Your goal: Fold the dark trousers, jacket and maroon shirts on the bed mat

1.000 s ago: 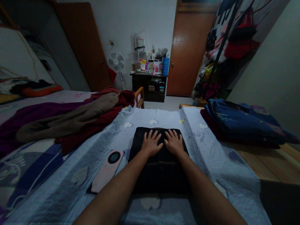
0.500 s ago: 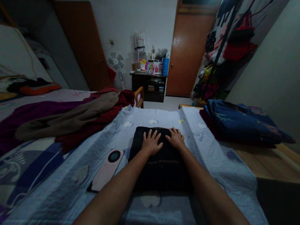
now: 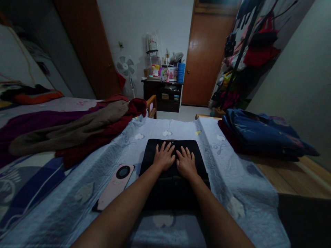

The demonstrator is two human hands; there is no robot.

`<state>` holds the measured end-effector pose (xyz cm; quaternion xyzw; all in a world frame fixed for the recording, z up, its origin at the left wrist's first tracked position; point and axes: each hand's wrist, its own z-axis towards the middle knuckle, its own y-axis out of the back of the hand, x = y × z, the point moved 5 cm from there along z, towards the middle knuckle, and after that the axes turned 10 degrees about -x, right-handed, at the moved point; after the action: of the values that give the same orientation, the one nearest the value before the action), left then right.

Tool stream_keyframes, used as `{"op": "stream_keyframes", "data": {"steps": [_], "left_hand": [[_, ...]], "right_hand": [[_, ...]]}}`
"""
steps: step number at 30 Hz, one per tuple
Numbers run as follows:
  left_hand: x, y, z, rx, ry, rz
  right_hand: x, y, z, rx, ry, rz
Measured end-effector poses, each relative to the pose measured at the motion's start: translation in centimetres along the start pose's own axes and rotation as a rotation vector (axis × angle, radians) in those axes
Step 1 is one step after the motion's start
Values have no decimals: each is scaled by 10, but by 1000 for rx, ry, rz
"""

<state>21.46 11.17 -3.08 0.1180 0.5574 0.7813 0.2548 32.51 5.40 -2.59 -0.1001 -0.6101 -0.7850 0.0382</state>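
A folded black garment [image 3: 170, 193] lies on the light blue bedspread [image 3: 181, 126] in front of me. My left hand [image 3: 164, 157] rests flat on its upper part, fingers spread and pointing away from me. Close beside it, my right hand [image 3: 186, 162] also lies palm down on the black cloth with its fingers apart. Neither hand grips anything. To the left of the garment is a pink phone [image 3: 115, 187] with a round dark camera ring, lying face down and partly beside my left forearm.
Brown, red and purple clothes [image 3: 77, 127] are heaped at the left. Folded blue clothing [image 3: 261, 132] sits on a wooden surface [image 3: 284, 175] at the right. Farther back stand a white fan [image 3: 126, 67], a dark shelf [image 3: 161, 96] and a wooden door [image 3: 204, 58].
My right hand has moved left across the black garment, from its right edge to near my left hand. My left hand stays flat on the cloth. The whole view has shifted slightly.
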Motion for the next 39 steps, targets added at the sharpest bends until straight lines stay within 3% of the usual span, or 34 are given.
{"op": "stream_keyframes", "data": {"steps": [11, 19, 22, 25, 28, 31, 34, 39], "left_hand": [[34, 0, 32, 36, -39, 29], [49, 7, 42, 60, 98, 67], [40, 21, 32, 144, 134, 40], [19, 34, 4, 199, 55, -4], [1, 34, -32, 256, -14, -45], [-4, 27, -55, 215, -37, -54], [1, 21, -56, 153, -46, -43], [15, 17, -37, 119, -64, -28]], "right_hand": [[1, -1, -3, -11, -4, -13], [2, 1, -3, 5, -9, 1], [2, 1, -3, 2, -14, 8], [1, 0, -3, 7, -11, 4], [1, -1, -2, 12, -8, -1], [2, 0, -2, 6, -10, -1], [2, 0, -2, 6, -7, 0], [3, 2, -3, -3, -6, -1]]}}
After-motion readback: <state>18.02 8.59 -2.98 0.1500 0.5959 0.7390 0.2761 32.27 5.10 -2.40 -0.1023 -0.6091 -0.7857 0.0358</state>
